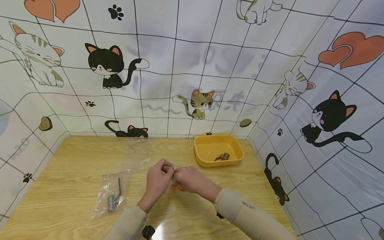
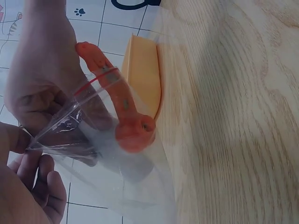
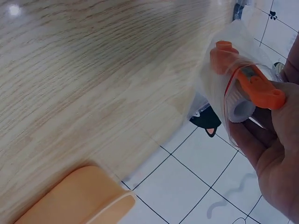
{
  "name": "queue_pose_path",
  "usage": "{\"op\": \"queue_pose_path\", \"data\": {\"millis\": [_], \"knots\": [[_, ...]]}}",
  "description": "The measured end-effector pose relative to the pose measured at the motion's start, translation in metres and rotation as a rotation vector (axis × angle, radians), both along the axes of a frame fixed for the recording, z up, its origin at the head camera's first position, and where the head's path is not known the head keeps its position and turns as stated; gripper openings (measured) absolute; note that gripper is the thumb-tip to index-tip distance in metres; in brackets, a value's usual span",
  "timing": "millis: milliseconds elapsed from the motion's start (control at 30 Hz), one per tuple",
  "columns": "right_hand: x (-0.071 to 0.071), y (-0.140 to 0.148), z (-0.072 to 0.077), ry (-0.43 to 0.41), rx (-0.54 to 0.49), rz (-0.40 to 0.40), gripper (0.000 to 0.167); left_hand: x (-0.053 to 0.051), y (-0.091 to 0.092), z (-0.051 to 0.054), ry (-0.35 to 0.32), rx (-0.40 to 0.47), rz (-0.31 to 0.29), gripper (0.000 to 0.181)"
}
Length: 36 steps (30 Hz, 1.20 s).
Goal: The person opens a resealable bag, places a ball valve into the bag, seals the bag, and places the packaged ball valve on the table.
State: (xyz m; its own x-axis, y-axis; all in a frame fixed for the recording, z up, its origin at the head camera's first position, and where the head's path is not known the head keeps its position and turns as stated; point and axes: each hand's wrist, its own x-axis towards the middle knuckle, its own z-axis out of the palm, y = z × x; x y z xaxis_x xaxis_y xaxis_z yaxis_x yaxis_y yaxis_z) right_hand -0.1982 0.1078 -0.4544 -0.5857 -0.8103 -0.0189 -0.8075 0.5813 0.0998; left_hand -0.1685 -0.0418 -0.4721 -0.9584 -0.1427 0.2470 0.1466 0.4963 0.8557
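Note:
My left hand (image 1: 157, 181) pinches the edge of a clear zip bag (image 2: 140, 203) with a red line at its mouth. My right hand (image 1: 192, 180) is at the bag's mouth, its fingers holding an orange handle-shaped piece with a round head (image 2: 134, 135) and a whitish cylinder (image 3: 243, 109). The round head and part of the cylinder are inside the bag; the orange handle's end sticks out past the red line. In the head view the hands hide most of these things. The exact kind of the orange piece cannot be told.
A second clear bag (image 1: 100, 201) lies left on the table, containing a grey metal cylinder (image 1: 111, 204) and a dark rod (image 1: 119, 186). Another clear bag (image 1: 136, 150) lies flat behind it. Back right stands a yellow tray (image 1: 204, 163) with small metal and red parts (image 1: 223, 156).

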Motion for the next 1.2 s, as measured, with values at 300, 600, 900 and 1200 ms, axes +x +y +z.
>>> {"op": "queue_pose_path", "data": {"millis": [300,600,900,1200], "knots": [[-0.001,0.001,0.006,-0.117,-0.03,-0.039,0.016,0.001,0.0,0.001,0.041,0.029,0.001,0.01],[0.002,0.012,0.01,-0.171,-0.096,-0.086,0.016,0.001,0.0,0.007,0.067,0.086,0.0,0.012],[0.009,0.017,0.013,-0.168,-0.415,-0.11,0.024,-0.005,-0.005,0.013,0.105,0.104,0.038,0.007],[0.019,0.013,0.005,-0.115,-0.458,-0.107,0.014,-0.009,-0.012,0.015,0.049,0.128,0.028,0.007]]}}
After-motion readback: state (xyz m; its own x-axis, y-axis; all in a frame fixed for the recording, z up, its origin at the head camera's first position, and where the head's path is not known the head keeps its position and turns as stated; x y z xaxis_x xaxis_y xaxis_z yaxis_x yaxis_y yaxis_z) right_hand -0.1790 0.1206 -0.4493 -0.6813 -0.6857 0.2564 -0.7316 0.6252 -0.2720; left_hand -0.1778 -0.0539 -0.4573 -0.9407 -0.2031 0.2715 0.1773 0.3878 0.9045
